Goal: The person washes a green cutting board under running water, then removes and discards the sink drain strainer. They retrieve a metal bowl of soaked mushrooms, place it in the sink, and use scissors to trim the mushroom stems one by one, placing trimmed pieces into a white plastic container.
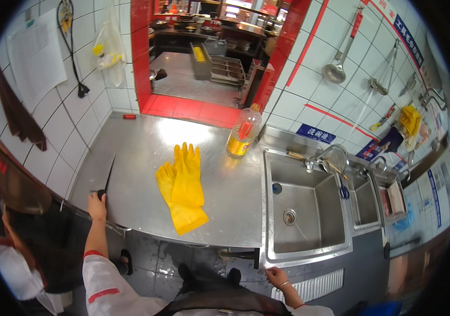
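Observation:
My left hand point(97, 206) is closed around the dark handle of a kitchen knife point(110, 173) at the left end of the stainless steel counter point(138, 205); the blade points away from me. A pair of yellow rubber gloves point(185, 185) lies mid-counter, one glove partly over the other. Near the back right stands a clear plastic bottle of yellow oil point(243, 132). My right hand point(277, 277) hangs below the front rim of the sink, fingers loosely curled, with no object visible in it.
Several steel sinks point(308, 205) with faucets run along the right. Ladles point(334, 73) and other utensils hang on the tiled wall. Behind the counter, a red-framed hatch point(193, 110) opens onto another steel worktop. A co-worker's arm point(17, 237) shows at the far left. The floor point(142, 256) looks wet.

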Demonstrator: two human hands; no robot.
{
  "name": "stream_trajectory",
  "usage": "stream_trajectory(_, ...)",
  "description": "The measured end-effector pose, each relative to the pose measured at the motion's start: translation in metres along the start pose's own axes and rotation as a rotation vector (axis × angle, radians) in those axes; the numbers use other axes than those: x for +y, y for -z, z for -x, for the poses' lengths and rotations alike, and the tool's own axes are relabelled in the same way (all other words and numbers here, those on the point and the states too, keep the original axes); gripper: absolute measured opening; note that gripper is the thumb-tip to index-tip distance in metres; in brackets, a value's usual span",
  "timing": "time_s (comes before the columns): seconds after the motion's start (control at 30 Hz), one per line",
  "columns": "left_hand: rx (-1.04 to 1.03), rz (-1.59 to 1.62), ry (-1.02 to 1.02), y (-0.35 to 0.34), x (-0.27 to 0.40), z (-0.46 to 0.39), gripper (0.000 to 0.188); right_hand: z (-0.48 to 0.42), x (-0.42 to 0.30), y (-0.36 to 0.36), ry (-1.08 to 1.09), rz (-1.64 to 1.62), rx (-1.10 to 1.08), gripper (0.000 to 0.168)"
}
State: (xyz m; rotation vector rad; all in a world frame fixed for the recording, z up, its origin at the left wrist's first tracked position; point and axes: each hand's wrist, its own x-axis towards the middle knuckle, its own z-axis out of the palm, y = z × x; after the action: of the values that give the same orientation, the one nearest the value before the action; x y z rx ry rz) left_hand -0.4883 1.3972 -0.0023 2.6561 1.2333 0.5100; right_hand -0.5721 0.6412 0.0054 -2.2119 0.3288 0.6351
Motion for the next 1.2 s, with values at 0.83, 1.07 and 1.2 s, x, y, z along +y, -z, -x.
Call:
stream_trajectory(0.83,-1.228,1.158,-0.912,0.068,0.507,0.491,0.022,0.204,0.481,-0.004,-0.655,-0.6,0.255,0.025)
stream_trajectory(1.07,-1.522,0.95,-1.049,0.054,0.609,0.626,0.019,0.256,0.525,0.009,-1.084,-1.482,0.68,0.013)
stream_trajectory(1.2,-1.559,0.84,-1.113,0.03,0.671,0.672,0.018,0.22,0.511,0.041,-0.977,-1.46,0.722,0.014)
